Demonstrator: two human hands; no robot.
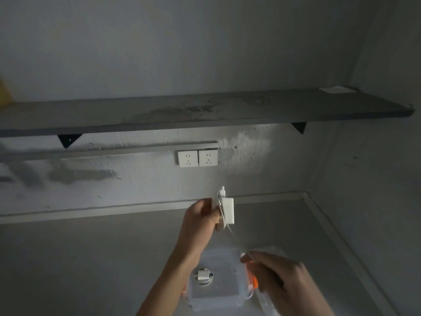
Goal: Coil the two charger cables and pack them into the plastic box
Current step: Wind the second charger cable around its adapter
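My left hand [201, 218] holds a white charger block [228, 210] up above the table, with loops of its white cable [219, 201] wound beside it. A length of that cable [237, 239] runs down, blurred, to my right hand [271, 273], which pinches it. Below the hands stands the clear plastic box [218, 295] with orange clips [254, 282]. Inside it lies a small white charger with a coiled cable [203, 276].
The box stands on a grey table [91, 258] set into a corner. Two white wall sockets [197, 158] sit on the wall behind, under a long dark shelf [205, 110]. A clear lid piece [267, 303] lies right of the box.
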